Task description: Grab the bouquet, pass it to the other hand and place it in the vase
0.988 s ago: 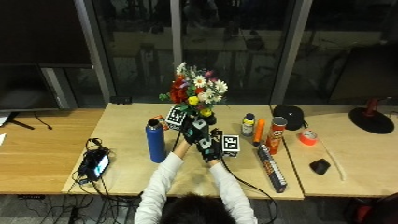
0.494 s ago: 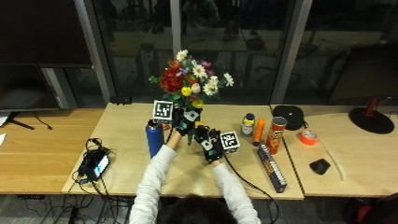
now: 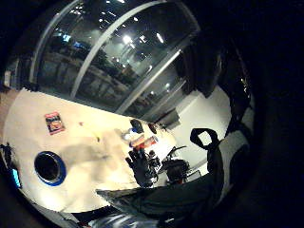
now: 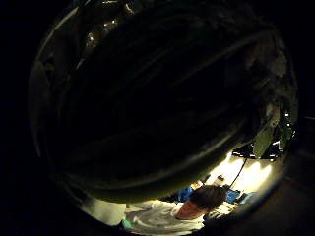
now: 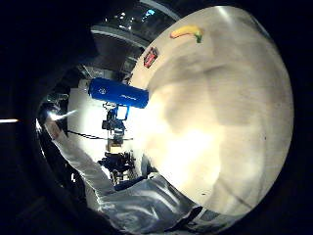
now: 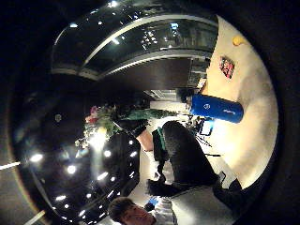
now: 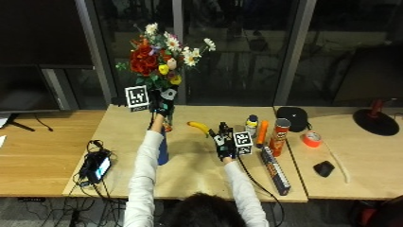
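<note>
1 bouquet (image 7: 161, 52) gripped aloft by left hand (image 7: 161, 105); right hand (image 7: 224, 142) open at 3 o'clock; vase (image 7: 163, 149) on tabletop (image 7: 195, 170), contents unseen.

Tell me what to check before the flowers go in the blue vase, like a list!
1. Bouquet held: ok, the left hand grips its stems, raised high above the table.
2. Handover finished: ok, the right hand holds nothing and hovers over the table, apart from the flowers.
3. Vase upright: ok, the palm views show it standing on the table.
4. Vase mouth free: ok, the left little finger side view shows its opening dark, with nothing in it.
5. Stems lined up over the mouth: cannot tell; the left forearm hides most of the vase.
6. Banana out of the way: ok, it lies apart from the vase.
</note>
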A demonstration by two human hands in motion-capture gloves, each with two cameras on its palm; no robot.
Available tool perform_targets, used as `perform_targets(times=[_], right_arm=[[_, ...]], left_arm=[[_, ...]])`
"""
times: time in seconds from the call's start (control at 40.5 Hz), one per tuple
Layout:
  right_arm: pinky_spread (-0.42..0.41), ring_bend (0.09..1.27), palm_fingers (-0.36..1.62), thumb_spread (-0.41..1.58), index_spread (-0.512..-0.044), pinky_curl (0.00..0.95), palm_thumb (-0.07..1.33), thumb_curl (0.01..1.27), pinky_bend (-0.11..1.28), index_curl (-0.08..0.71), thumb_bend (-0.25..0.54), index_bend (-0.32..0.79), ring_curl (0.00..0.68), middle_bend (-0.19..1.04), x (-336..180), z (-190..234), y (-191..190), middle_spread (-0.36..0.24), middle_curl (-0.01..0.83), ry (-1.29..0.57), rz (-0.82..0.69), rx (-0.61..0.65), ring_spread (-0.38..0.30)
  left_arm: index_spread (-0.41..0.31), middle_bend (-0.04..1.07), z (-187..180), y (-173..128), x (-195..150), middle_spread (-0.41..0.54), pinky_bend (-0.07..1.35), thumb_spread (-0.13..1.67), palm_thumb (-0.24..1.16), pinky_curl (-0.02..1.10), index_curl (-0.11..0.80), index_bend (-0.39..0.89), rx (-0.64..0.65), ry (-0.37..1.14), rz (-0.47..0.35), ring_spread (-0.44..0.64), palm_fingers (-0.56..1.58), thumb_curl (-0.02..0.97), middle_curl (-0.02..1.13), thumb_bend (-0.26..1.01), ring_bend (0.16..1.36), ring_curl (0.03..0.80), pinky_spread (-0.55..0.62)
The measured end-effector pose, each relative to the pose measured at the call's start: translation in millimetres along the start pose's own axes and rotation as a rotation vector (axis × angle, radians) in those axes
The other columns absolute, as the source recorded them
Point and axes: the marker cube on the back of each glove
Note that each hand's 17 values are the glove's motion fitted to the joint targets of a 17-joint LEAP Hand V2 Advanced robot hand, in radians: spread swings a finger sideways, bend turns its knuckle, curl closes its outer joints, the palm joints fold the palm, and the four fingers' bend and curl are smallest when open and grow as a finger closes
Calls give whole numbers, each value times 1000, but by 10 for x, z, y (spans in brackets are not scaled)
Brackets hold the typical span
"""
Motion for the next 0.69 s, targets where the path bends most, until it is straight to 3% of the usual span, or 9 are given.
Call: perform_targets(times=[0.025, 0.099, 0.148, 0.247, 0.371, 0.469, 0.568, 0.692], right_arm=[[235, 395, -17, 1021, -382, 386, 512, 489, 588, 319, -46, 110, 309, 208, -117, 8, 42, -42, 363, -76, -52, -20, 74], [250, 390, -24, 1033, -388, 374, 485, 471, 591, 298, -45, 108, 297, 193, -269, 4, 69, -31, 355, -191, -163, -36, 92], [258, 388, -24, 1040, -390, 369, 479, 463, 587, 288, -38, 113, 293, 193, -267, -10, 56, -29, 352, -201, -196, -31, 101], [268, 390, -22, 1054, -395, 362, 463, 446, 585, 272, -34, 118, 291, 187, -139, -47, 50, -30, 344, -131, -86, -16, 112], [278, 385, -11, 1060, -396, 356, 450, 428, 578, 258, -31, 129, 288, 195, -106, -53, 77, -17, 342, -118, -20, -17, 115], [281, 390, -2, 1064, -396, 352, 448, 418, 568, 251, -28, 131, 289, 198, -64, -53, 77, -11, 341, -103, -35, -35, 115], [282, 379, 31, 1076, -395, 340, 462, 416, 539, 253, -20, 155, 284, 205, -18, -43, 57, -25, 341, -96, -83, -39, 109], [278, 363, 73, 1086, -392, 330, 485, 415, 503, 264, -18, 169, 279, 204, 9, -13, 121, -65, 341, -138, 6, -65, 98]], left_arm=[[-341, 752, -40, -26, -35, -333, 618, 283, 866, 470, 556, 506, 16, -7, 10, -382, 1392, 713, 574, -27, 845, 475, -400], [-343, 755, -149, -6, -117, -335, 621, 282, 867, 470, 563, 501, 57, -33, -166, -383, 1389, 725, 574, -26, 847, 478, -401], [-344, 757, -217, -4, -154, -335, 624, 281, 866, 470, 567, 500, 75, -51, -230, -384, 1387, 733, 574, -27, 845, 478, -401], [-346, 760, -343, -34, -272, -336, 624, 275, 862, 468, 575, 498, 93, -93, -230, -382, 1385, 745, 575, -29, 839, 479, -399], [-347, 760, -456, -87, -391, -336, 626, 270, 863, 466, 584, 494, 118, -72, -110, -383, 1383, 762, 574, -28, 835, 480, -402], [-348, 756, -541, -34, -540, -334, 627, 267, 857, 465, 590, 490, 131, -132, -228, -383, 1383, 772, 573, -31, 834, 481, -403], [-347, 755, -592, -18, -688, -334, 627, 267, 855, 464, 594, 483, 142, -135, -238, -383, 1384, 782, 572, -31, 833, 482, -403], [-345, 757, -689, 139, -923, -328, 623, 269, 857, 463, 596, 470, 111, -148, -310, -383, 1377, 793, 572, -29, 830, 482, -401]])
